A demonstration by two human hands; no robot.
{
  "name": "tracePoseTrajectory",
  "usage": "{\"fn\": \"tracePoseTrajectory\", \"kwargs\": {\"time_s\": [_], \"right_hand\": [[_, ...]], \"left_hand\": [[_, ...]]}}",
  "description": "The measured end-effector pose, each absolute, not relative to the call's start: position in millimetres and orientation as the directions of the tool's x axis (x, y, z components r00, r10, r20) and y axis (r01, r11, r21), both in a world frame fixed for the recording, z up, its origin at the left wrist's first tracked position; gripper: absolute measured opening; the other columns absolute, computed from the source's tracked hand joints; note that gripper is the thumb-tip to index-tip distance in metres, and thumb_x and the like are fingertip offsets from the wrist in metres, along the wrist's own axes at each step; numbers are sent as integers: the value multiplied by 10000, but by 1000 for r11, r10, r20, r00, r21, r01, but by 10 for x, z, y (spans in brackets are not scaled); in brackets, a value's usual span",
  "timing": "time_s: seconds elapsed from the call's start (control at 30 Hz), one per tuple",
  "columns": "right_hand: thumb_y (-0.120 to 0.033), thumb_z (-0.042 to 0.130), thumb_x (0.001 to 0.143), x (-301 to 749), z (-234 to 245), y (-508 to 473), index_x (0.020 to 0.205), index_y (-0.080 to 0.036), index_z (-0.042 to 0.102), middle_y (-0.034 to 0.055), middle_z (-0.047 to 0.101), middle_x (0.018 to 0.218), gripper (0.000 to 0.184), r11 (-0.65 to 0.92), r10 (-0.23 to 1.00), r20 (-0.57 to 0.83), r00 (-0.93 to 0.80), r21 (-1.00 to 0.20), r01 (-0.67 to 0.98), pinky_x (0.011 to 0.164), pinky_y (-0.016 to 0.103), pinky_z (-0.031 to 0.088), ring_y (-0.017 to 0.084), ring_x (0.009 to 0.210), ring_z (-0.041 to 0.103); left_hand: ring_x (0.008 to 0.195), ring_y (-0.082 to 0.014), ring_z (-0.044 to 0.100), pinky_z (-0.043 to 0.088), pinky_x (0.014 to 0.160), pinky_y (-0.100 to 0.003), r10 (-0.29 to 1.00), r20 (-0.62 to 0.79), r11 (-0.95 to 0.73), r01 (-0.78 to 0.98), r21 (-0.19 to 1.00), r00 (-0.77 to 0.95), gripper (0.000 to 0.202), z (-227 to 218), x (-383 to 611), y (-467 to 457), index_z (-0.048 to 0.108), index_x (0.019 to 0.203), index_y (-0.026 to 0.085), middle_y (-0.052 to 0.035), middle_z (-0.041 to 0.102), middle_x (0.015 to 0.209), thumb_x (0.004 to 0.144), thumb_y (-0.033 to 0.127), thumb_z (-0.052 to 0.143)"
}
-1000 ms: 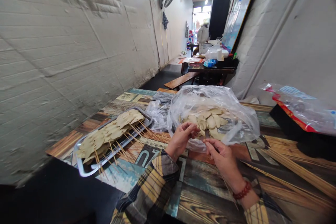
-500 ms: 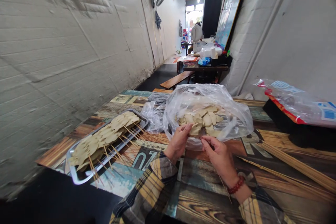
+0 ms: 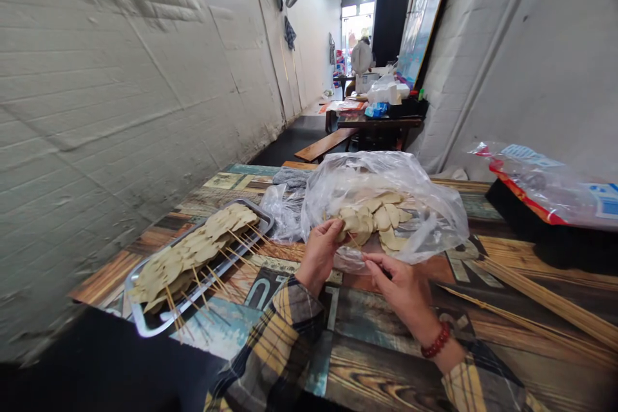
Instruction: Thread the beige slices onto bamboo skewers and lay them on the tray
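My left hand (image 3: 319, 256) pinches a flat, beige-green slice at the near opening of a clear plastic bag (image 3: 429, 199). In my right hand (image 3: 403, 293), which wears a red bead bracelet, is a thin wooden skewer (image 3: 355, 243) pointing up and left to the slice. Whether its tip has pierced the slice I cannot tell. More loose slices (image 3: 381, 215) lie overlapping in the bag. On the left, a metal tray (image 3: 141, 327) bears a heap of skewered slices (image 3: 193, 254), their sticks jutting over the near rim.
Bare skewers (image 3: 541, 296) lie on the patterned wooden table (image 3: 386, 367) at right. Behind them a black container (image 3: 512, 206) bears a red-edged plastic package (image 3: 555, 183). A small knotted bag (image 3: 284, 212) is beside the tray. Farther back are a bench (image 3: 326, 143) and another table.
My left hand has moved slightly left. My right hand has shifted a little left and up, and the skewer between the hands now shows. The view has shifted slightly.
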State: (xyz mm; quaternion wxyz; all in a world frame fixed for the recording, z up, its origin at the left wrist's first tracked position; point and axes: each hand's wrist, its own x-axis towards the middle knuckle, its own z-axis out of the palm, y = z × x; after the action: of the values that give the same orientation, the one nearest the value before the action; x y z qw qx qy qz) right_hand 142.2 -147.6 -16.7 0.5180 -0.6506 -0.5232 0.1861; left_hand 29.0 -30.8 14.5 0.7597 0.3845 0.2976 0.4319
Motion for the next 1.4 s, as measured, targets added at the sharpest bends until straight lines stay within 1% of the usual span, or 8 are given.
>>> {"fn": "tracePoseTrajectory", "kwargs": {"time_s": [0.27, 0.63, 0.8, 0.93, 1.07, 1.17, 1.27, 1.4], "right_hand": [[-339, 515, 874, 1399, -76, -1516, 835, -204, 742, 32, 749, 743, 267, 60, 857, 340, 388, -813, 580, 610, 263, 499, 184, 636, 669], [-392, 487, 871, 1434, -91, -1474, 772, -188, 700, 16, 681, 623, 311, 9, 842, 296, 450, -843, 537, 559, 247, 430, 159, 570, 603], [-411, 490, 870, 1481, -84, -1480, 784, -189, 693, -20, 600, 519, 312, -34, 857, 244, 454, -852, 523, 501, 233, 389, 134, 484, 532], [-447, 510, 859, 1641, -167, -1458, 811, -170, 683, 20, 661, 658, 330, 21, 806, 287, 517, -888, 459, 576, 253, 429, 155, 595, 572], [-473, 540, 835, 1791, -201, -1439, 775, -163, 663, 9, 606, 608, 339, 17, 755, 279, 594, -913, 407, 541, 253, 407, 151, 568, 524], [-476, 547, 831, 1812, -191, -1439, 754, -169, 649, -12, 556, 575, 333, 19, 767, 243, 594, -934, 357, 495, 239, 370, 131, 524, 468], [-479, 553, 825, 1789, -190, -1436, 730, -176, 638, -28, 518, 555, 329, 35, 775, 236, 586, -942, 333, 482, 235, 350, 121, 504, 433], [-478, 553, 821, 1755, -199, -1421, 696, -176, 633, -37, 495, 537, 337, 42, 794, 222, 565, -949, 313, 481, 234, 343, 118, 497, 423]], "left_hand": [[618, -108, 555, 438, 639, -239, 888, -78, 239, -309, 921, 453, 336, 17, 347, -311, 688, 712, 117, -16, 634, 650, 617, 420, 799], [549, -70, 417, 314, 554, -210, 852, -65, 186, -184, 965, 520, 331, -31, 429, -488, 640, 646, 122, 28, 524, 577, 653, 432, 757], [587, -78, 474, 354, 588, -215, 831, -61, 204, -200, 958, 553, 315, -12, 440, -499, 677, 721, 119, 7, 588, 646, 659, 414, 768], [669, -115, 577, 436, 693, -261, 873, -52, 213, -284, 935, 485, 400, 61, 368, -367, 688, 929, 138, -49, 682, 810, 676, 442, 754], [682, -137, 606, 459, 714, -284, 928, 0, 108, -271, 957, 372, 336, 48, 303, -207, 669, 870, 132, -65, 686, 793, 696, 414, 726], [698, -147, 597, 454, 703, -280, 937, 60, 4, -183, 983, 344, 260, -34, 290, -119, 675, 848, 140, -54, 673, 768, 720, 366, 685], [725, -161, 579, 429, 701, -284, 923, 188, -222, 65, 973, 336, 159, -118, 275, -61, 681, 826, 161, -49, 661, 767, 756, 293, 627], [771, -178, 549, 400, 744, -308, 826, 355, -546, 462, 699, 438, 89, -165, 244, -79, 643, 771, 170, -52, 616, 798, 793, 233, 583]]}}
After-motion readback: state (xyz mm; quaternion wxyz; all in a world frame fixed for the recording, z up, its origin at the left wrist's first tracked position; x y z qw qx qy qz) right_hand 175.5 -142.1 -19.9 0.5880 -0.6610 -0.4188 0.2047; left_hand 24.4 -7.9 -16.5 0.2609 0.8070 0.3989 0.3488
